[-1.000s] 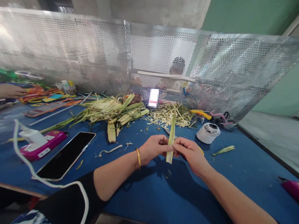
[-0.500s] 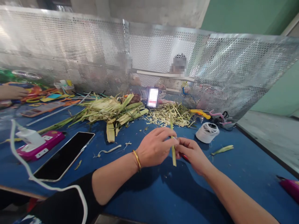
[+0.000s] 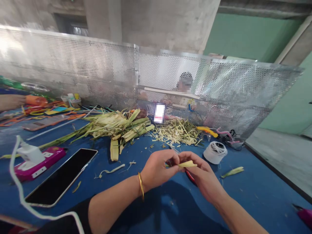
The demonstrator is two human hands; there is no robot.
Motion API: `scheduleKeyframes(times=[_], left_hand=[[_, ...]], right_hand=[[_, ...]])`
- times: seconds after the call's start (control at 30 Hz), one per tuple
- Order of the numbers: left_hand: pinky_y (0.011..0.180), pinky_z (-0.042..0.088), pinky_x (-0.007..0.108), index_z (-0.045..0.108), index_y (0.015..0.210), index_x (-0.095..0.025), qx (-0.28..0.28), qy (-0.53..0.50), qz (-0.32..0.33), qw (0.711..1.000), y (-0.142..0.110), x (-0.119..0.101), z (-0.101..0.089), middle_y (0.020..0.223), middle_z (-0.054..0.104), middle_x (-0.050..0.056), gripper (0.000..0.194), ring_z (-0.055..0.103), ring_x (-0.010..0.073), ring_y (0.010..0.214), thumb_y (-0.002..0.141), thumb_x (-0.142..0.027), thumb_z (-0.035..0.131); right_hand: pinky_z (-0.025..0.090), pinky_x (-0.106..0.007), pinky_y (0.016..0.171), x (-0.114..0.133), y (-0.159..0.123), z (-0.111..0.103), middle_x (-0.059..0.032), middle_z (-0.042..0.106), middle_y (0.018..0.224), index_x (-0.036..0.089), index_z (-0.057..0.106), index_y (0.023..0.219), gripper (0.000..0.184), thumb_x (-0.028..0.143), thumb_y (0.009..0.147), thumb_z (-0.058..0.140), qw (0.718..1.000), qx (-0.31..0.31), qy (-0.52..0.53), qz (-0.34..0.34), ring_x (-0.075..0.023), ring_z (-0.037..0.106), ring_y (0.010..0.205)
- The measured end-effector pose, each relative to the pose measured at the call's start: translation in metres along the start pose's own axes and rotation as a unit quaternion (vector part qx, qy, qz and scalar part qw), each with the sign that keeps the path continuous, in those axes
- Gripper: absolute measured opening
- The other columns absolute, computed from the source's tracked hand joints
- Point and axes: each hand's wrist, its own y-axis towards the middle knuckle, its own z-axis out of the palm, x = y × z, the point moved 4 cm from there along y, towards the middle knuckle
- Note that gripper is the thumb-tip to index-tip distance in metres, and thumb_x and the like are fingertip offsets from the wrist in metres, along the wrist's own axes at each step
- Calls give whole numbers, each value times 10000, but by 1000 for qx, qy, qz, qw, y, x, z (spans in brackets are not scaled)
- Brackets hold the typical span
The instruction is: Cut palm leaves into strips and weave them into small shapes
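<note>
Leaf strip (image 3: 187,164), left hand (image 3: 159,167) pinching; red-handled scissors (image 3: 190,177), right hand (image 3: 204,177) clasping; hands together. We judge: strip-working, next needing steadiness.

A slender gold-coloured bangle (image 3: 141,186) is worn at the left wrist (image 3: 145,183); higher up, the left arm (image 3: 113,204) is covered by a black sleeve (image 3: 84,210); the right forearm (image 3: 237,213) is bare.
</note>
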Motion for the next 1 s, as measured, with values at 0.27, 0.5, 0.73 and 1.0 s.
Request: scheduleKeyframes(times=[0.27,0.5,0.73,1.0], left_hand=[[535,379,190,564,662,-175,-39,-183,-129,974,-1,-4,2,629,562,-28,130,476,77,570,680,-240,676],[507,417,219,612,760,-164,56,-357,-268,893,-4,9,19,666,590,-6,233,536,102,577,726,-394,616],[574,423,203,561,668,-149,-30,-408,-281,868,-4,22,17,660,563,-27,214,513,75,614,604,-277,720],[514,449,224,453,638,-177,-43,-359,-274,891,-3,31,24,536,499,-69,228,506,82,508,606,-214,676]], right_hand=[[435,-260,667,4,-5,1,-16,589,697,195,628,704,236,413,691,715,993,-60,-77,-71,-162,514,696],[365,-214,512,1,3,-5,30,544,595,195,580,672,271,388,620,763,995,-93,39,18,-94,434,518],[327,-207,490,-9,0,12,50,473,544,174,546,634,311,408,632,749,996,-5,-47,71,-82,398,513],[256,-204,453,-12,-1,13,90,346,513,204,394,609,386,392,610,731,993,-39,-98,54,-69,300,484]])
